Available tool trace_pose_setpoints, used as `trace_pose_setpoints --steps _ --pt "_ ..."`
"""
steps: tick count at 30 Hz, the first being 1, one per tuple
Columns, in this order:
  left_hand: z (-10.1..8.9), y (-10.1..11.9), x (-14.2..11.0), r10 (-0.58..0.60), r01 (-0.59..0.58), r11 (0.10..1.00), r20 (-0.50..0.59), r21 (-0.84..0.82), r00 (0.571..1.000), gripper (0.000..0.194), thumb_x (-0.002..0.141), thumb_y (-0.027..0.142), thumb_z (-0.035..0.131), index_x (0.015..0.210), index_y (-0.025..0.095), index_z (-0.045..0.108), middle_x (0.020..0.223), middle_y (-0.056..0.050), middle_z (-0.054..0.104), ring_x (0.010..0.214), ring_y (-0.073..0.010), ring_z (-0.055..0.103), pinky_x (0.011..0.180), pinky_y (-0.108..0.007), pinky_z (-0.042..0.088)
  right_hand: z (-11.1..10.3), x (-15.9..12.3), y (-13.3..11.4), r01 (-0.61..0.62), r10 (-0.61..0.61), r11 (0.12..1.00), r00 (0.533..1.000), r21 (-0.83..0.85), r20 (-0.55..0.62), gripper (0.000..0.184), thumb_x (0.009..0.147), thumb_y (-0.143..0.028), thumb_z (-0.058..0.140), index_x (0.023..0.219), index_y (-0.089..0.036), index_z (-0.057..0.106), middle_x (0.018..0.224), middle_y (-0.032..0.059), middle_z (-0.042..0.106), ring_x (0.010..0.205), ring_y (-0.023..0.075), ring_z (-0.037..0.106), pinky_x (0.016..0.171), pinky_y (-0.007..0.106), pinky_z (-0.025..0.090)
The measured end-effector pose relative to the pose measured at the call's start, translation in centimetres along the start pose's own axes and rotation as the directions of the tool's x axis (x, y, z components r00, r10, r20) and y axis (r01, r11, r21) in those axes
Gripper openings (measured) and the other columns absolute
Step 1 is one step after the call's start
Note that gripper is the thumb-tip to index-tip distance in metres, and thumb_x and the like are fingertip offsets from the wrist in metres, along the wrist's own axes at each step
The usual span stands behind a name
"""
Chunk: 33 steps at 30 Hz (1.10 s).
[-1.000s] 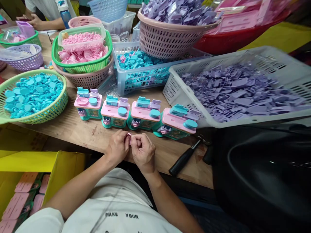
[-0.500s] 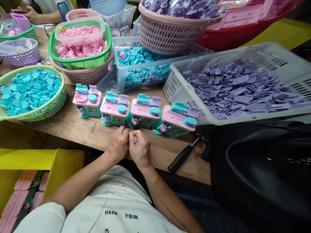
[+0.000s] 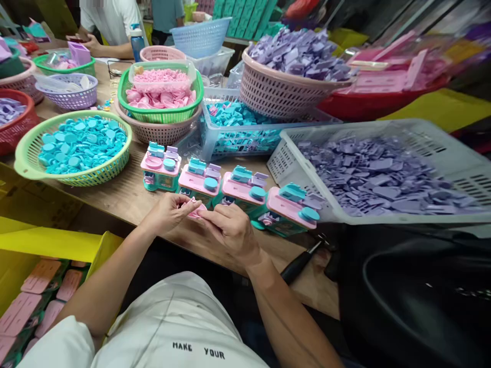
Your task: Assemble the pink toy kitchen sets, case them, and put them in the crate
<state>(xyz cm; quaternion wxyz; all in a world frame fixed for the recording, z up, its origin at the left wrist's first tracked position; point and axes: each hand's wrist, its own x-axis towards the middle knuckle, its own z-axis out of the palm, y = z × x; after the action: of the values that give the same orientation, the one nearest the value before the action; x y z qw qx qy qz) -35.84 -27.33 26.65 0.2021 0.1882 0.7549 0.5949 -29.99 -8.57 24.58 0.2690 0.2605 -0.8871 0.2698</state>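
Observation:
Between my two hands is a small pink plastic dish-like piece [image 3: 197,210]. My left hand [image 3: 165,213] pinches its left side with the fingertips, and my right hand [image 3: 231,229] grips its right side between thumb and finger. Just behind my hands stands a row of several toy kitchen units with pink tops and teal bases. The leftmost toy kitchen [image 3: 161,166] has a round pink basin on top. On the toy kitchen behind my hands [image 3: 200,176] and the rightmost toy kitchen [image 3: 293,208], long slots show in the pink top instead.
A green basket [image 3: 28,166] of teal discs stands left, and a green basket [image 3: 123,94] of pink parts sits behind. At right is a white crate [image 3: 307,176] of purple parts. A black-handled tool [image 3: 301,266] lies near the table edge. A person [image 3: 115,30] sits across.
My hands were closed together; now they are slightly apart, with the pink piece showing between them. The view has tilted up and shifted left. The toy kitchens look the same.

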Motion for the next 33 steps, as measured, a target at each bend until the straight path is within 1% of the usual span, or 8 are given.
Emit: trace_pose_setpoints --steps 3,7,12,15,18,23,27,33 --pt "-0.5 0.5 0.1 -0.074 0.063 0.975 -0.043 -0.214 0.996 0.057 0.068 0.069 0.073 0.063 0.013 0.061 0.051 0.007 0.039 0.046 -0.0038 0.03 0.045 -0.019 0.02 -0.3 2.0 0.1 0.018 -0.014 0.991 0.999 0.131 -0.032 0.022 0.099 -0.029 0.056 0.094 -0.02 0.075 0.065 0.0003 0.059 0.058 0.012 0.048 0.059 0.029 0.035" --pt "-0.3 0.3 0.4 -0.181 0.125 0.865 -0.069 -0.485 0.981 0.064 0.062 0.075 0.073 0.064 0.013 0.057 0.05 0.006 0.042 0.041 -0.0026 0.031 0.041 -0.018 0.018 0.4 3.7 0.8 -0.134 0.166 0.962 0.979 0.237 -0.12 0.022 0.098 -0.034 0.056 0.095 -0.021 0.074 0.07 -0.0001 0.063 0.057 0.0124 0.049 0.055 0.028 0.035" --pt "-1.2 -0.6 1.1 -0.223 0.094 0.845 -0.187 -0.527 0.957 0.049 0.068 0.058 0.076 0.073 0.015 0.055 0.067 -0.002 0.063 0.049 -0.0084 0.057 0.04 -0.016 0.026 1.6 5.6 2.4 -0.133 0.118 0.969 0.989 -0.206 -0.083 0.026 0.098 -0.035 0.056 0.091 -0.022 0.078 0.07 0.0025 0.061 0.069 0.0162 0.052 0.067 0.032 0.029" --pt "-2.2 -1.5 1.6 -0.076 -0.035 0.929 -0.283 -0.368 0.956 0.024 0.076 0.032 0.071 0.08 0.017 0.052 0.071 0.001 0.063 0.054 -0.0088 0.06 0.045 -0.016 0.035 1.8 6.4 3.1 -0.045 0.057 0.937 0.998 -0.345 0.024 0.024 0.098 -0.034 0.057 0.091 -0.024 0.078 0.072 0.0024 0.062 0.075 0.0171 0.052 0.071 0.033 0.025" --pt "-2.6 -2.4 2.0 0.186 -0.192 0.981 -0.372 0.022 0.91 0.011 0.081 0.015 0.057 0.092 0.016 0.06 0.068 0.003 0.06 0.057 -0.0086 0.057 0.058 -0.02 0.044 1.4 6.9 3.6 0.049 -0.014 0.927 0.995 -0.371 0.097 0.026 0.099 -0.034 0.056 0.091 -0.024 0.078 0.072 0.0017 0.062 0.075 0.0166 0.05 0.073 0.034 0.023" --pt "-2.6 -2.8 2.6 0.498 -0.326 0.758 -0.179 0.566 0.848 0.038 0.087 0.009 0.048 0.118 0.018 0.068 0.091 -0.005 0.065 0.08 -0.0144 0.063 0.073 -0.024 0.048 0.3 7.3 4.1 0.194 -0.108 0.877 0.971 -0.44 0.212 0.035 0.104 -0.037 0.045 0.094 -0.023 0.076 0.072 0.003 0.062 0.075 0.0176 0.046 0.072 0.035 0.021" --pt "-2.5 -2.0 2.9 0.383 -0.218 0.604 -0.039 0.767 0.923 0.047 0.089 0.011 0.049 0.133 0.021 0.061 0.106 -0.009 0.064 0.086 -0.0195 0.067 0.067 -0.026 0.047 0.0 7.5 3.7 0.261 -0.123 0.826 0.949 -0.5 0.292 0.037 0.105 -0.036 0.04 0.094 -0.022 0.073 0.072 0.0042 0.063 0.076 0.0187 0.043 0.069 0.035 0.019" --pt "-1.6 0.2 2.9 0.171 -0.055 0.473 -0.031 0.879 0.985 0.041 0.096 0.017 0.043 0.131 0.025 0.062 0.113 -0.011 0.064 0.085 -0.0223 0.069 0.065 -0.028 0.048 0.5 7.8 3.6 0.281 -0.096 0.82 0.926 -0.498 0.366 0.036 0.103 -0.031 0.046 0.079 -0.019 0.069 0.07 0.0044 0.062 0.076 0.0193 0.045 0.068 0.035 0.019"
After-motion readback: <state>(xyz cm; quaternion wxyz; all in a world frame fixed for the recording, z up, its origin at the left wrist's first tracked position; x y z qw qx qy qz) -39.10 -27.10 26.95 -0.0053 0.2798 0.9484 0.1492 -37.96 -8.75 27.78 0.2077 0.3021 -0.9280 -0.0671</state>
